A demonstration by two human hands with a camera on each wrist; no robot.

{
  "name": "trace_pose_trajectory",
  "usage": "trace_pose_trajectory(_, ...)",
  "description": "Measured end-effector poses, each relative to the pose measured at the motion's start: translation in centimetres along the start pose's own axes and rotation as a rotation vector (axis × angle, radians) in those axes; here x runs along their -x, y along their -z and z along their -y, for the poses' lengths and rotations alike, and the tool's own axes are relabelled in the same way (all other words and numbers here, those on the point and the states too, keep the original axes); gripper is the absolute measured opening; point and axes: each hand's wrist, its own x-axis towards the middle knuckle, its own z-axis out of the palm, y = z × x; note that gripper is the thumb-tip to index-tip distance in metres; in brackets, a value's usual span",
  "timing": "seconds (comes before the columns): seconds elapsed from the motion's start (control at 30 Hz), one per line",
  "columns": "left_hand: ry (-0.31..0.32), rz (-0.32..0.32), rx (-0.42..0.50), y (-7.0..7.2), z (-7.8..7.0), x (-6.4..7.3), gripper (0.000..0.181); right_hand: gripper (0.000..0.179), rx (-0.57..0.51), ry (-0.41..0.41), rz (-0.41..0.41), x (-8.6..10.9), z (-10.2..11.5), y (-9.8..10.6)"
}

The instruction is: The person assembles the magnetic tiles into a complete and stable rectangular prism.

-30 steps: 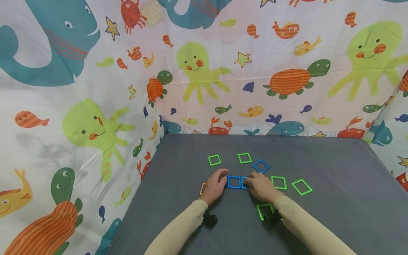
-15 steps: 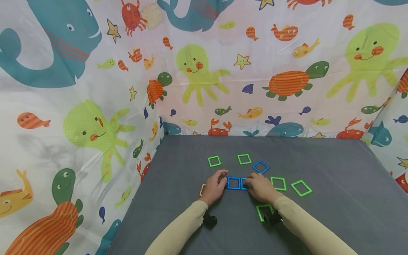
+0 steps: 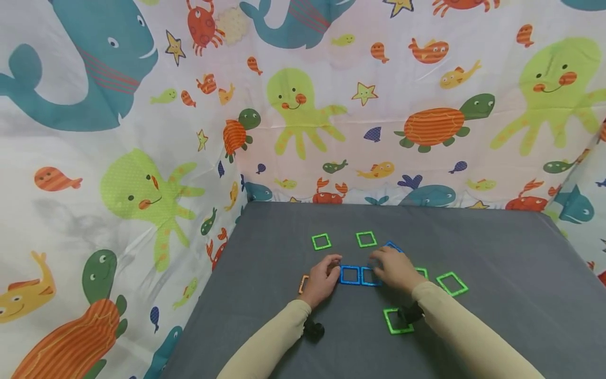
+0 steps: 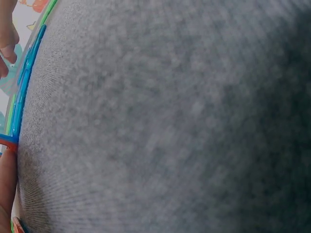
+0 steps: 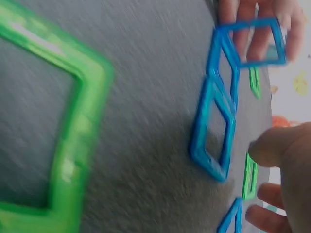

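blue upright square (image 5: 250,23): left hand (image 3: 324,279) gripped it | two flat blue squares (image 3: 361,276): lay right | right hand (image 3: 397,269): fingers loosely parted, held nothing

Two blue square frames (image 3: 361,275) — flat, edges touching; upright blue frame (image 5: 260,63) — at left end.

In my left grip (image 3: 323,276) is a square frame (image 5: 250,22). On the worktop (image 3: 265,273), two abutting frames (image 3: 361,275) lie right of it.
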Motion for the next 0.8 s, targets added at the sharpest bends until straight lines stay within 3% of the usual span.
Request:
trace_pose_trajectory(0.13, -0.002, -0.006, 0.009, 0.0, 0.1, 0.1, 0.036, 0.031, 0.038, -0.093, -0.021, -0.7, -1.1, 0.1)
trace_pose_trajectory(0.4, -0.022, -0.007, 0.027, -0.3, 0.6, 0.0, 0.037, 0.038, 0.030, -0.239, 0.032, -0.8, -3.3, -0.1)
trace_pose_trajectory(0.8, 0.001, -0.008, 0.027, 0.0, 0.2, 0.1, 0.037, 0.037, 0.065, -0.224, 0.065, -0.5, -2.8, -0.1)
